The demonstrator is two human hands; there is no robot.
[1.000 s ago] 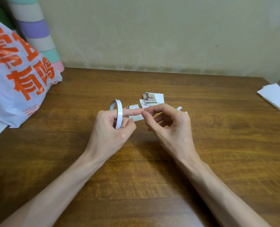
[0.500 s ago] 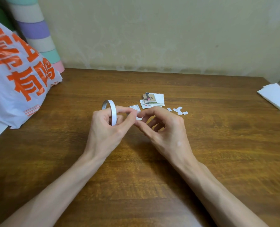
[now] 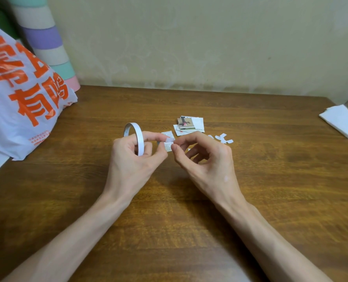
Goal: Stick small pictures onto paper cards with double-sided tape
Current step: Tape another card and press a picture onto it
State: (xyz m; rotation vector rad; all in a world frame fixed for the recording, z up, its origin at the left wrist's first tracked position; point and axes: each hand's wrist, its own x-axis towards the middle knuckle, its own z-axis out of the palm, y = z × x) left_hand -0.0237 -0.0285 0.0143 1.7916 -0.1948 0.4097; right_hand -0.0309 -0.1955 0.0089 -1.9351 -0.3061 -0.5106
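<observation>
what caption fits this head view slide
Left hand holds thin white tape roll; right hand pinches its free end above brown wooden table.

The table (image 3: pixel 270 180) is smooth brown wood, the bag (image 3: pixel 16 110) shiny plastic, the tape roll (image 3: pixel 139 137) smooth white.

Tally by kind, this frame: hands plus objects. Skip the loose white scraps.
hands: 2 (left hand, right hand)
tape roll: 1, gripped by the left hand, end pinched by the right hand
plastic bag: 1
pile of pictures and cards: 1
small printed card: 1
folded white paper: 1
striped cylinder: 1
total: 8
</observation>
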